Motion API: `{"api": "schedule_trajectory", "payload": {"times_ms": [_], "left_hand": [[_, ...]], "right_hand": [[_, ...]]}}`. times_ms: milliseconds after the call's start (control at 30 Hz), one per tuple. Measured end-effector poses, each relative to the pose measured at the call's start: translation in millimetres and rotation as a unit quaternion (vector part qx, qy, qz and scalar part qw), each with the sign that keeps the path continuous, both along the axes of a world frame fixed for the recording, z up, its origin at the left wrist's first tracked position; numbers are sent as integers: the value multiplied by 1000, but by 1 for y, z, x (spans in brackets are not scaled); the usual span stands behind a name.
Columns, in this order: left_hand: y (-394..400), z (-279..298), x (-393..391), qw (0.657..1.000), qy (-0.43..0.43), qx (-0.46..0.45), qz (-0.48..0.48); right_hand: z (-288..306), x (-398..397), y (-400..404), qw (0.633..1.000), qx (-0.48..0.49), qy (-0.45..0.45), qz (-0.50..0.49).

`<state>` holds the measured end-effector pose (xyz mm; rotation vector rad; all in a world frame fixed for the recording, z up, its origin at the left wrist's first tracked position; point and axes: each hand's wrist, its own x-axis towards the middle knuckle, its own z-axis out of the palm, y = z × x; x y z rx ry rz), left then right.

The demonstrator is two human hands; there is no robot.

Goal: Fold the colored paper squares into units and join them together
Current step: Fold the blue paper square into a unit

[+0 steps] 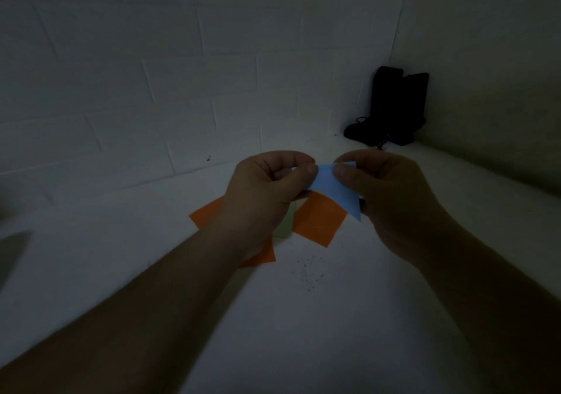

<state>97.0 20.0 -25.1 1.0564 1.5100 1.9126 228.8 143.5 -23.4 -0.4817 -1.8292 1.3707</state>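
Blue paper (332,188), folded to a pointed shape, was held above the bench (303,317) between both hands, its long tip pointing down and to the right. The left hand (267,190) was closed on the piece's upper left edge, thumb and forefinger pinched together over it. The right hand (391,199) was clamped on the upper right edge, thumb pressed on the near face. The two hands sat close together, separated only by the visible span of blue paper.

Two orange paper squares lay flat on the white bench beneath the hands. One orange square (318,220) sat directly under the blue piece, partly covered by it. The other orange square (209,211) lay to its left, largely hidden by the left wrist. Whether the two orange pieces touched could not be determined.

A pair of black boots (391,108) stood in the far right corner against the white block wall (151,75). Lighting was dim throughout; small dark specks (309,272) marked the surface near the squares.
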Motion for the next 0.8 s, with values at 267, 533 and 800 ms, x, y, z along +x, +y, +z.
{"api": "schedule_trajectory", "payload": {"times_ms": [267, 533, 800], "left_hand": [[1, -6, -3, 994, 110, -16, 23], [2, -8, -2, 996, 81, -32, 3], [2, -8, 0, 996, 83, -41, -16]], "right_hand": [[1, 1, -8, 1000, 22, -10, 11], [4, 3, -10, 997, 76, -27, -8], [5, 5, -13, 991, 120, -52, 5]]}}
